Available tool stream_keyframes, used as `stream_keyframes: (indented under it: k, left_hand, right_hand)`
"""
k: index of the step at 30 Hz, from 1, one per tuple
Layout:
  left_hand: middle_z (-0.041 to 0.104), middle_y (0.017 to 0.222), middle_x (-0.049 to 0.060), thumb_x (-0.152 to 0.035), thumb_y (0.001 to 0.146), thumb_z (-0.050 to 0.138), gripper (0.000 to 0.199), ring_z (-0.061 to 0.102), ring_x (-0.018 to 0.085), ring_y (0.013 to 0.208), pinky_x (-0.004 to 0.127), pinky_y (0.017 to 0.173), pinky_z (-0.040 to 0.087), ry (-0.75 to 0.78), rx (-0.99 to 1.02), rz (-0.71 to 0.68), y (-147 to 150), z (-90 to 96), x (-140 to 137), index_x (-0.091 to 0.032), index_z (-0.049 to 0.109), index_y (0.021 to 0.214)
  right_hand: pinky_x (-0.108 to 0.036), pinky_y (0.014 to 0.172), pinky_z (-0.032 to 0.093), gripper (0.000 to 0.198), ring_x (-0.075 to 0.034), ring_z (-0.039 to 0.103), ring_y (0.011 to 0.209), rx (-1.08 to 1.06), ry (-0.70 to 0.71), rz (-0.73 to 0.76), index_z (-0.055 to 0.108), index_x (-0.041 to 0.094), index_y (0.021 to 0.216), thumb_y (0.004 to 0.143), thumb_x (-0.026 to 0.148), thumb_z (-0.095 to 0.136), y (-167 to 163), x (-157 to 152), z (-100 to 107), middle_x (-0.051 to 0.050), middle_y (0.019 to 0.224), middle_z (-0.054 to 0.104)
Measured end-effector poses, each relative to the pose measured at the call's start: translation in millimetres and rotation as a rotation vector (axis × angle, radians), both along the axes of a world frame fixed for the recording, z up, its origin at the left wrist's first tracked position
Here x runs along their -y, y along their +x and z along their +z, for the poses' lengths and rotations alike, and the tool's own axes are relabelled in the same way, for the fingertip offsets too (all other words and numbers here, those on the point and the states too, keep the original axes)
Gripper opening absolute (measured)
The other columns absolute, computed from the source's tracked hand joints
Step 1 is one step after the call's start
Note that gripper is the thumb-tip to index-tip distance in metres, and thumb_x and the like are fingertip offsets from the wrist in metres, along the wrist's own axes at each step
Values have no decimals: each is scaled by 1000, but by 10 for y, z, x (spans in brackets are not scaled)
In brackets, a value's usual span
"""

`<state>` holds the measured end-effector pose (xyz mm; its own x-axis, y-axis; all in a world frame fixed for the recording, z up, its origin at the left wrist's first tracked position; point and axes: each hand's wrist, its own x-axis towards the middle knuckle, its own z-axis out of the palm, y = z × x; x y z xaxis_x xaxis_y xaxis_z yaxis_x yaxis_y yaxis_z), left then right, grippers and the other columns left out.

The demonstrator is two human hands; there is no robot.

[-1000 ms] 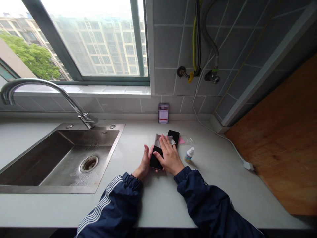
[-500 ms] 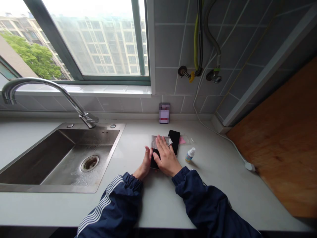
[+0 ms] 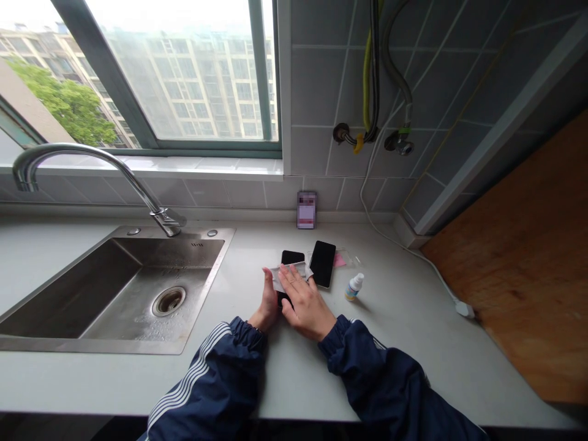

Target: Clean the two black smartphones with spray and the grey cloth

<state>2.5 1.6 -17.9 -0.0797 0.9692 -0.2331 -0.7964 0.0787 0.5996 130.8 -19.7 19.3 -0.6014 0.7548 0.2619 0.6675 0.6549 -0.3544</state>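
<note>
A black smartphone (image 3: 293,256) lies on the counter in front of me, its middle covered by a thin grey cloth (image 3: 278,279). My right hand (image 3: 307,305) presses the cloth onto the screen with its fingers stretched out, holding it under them. Along the phone's left edge, my left hand (image 3: 266,304) grips it with the thumb pointing up; its other fingers are mostly hidden. A second black smartphone (image 3: 323,263) rests just to the right. Beyond that stands a small white spray bottle (image 3: 354,287), upright and untouched.
A clear plastic piece with a pink slip (image 3: 339,260) lies behind the bottle. Against the wall leans a blurred-out upright card or device (image 3: 307,211). The steel sink (image 3: 184,331) and faucet (image 3: 133,177) are on the left. A white cable (image 3: 390,242) runs to a plug at right.
My right hand and the cloth have slid down the phone toward me, baring its top end. The left thumb sits slightly farther left. The view has shifted a little.
</note>
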Motion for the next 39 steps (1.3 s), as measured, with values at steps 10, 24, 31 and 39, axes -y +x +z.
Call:
stream_keyframes:
  k: [10,24,31,39]
  left_hand:
    - [76,104,18,-77,91,40,85,72,33,106,47,106,50,23,111,-52,-11,254,64,-8,60,135]
    - [75,104,19,-75,94,31,82,73,34,98,50,98,53,-7,162,-183,-101,335,72,-8,63,129]
    - [76,90,12,-47,98,40,48,74,29,91,45,96,54,-74,143,-196,-137,211,-2,-11,68,113]
    - [69,69,5,-46,88,57,32,70,22,77,35,87,55,-148,-142,-140,-101,91,-11,-18,63,73]
  right_hand:
    - [-61,124,13,58,-27,32,152,-63,43,126,49,16,149,91,23,49,-27,115,-5,-9,159,43]
    - [-60,126,2,52,-27,42,146,-127,167,287,52,16,145,94,26,54,90,95,-99,-11,146,59]
    - [-59,127,7,51,-26,40,148,-98,176,312,50,18,147,98,28,53,146,62,-176,-11,149,56]
    - [-61,124,20,74,-30,28,153,16,172,136,25,16,162,103,55,46,163,20,-211,-12,163,32]
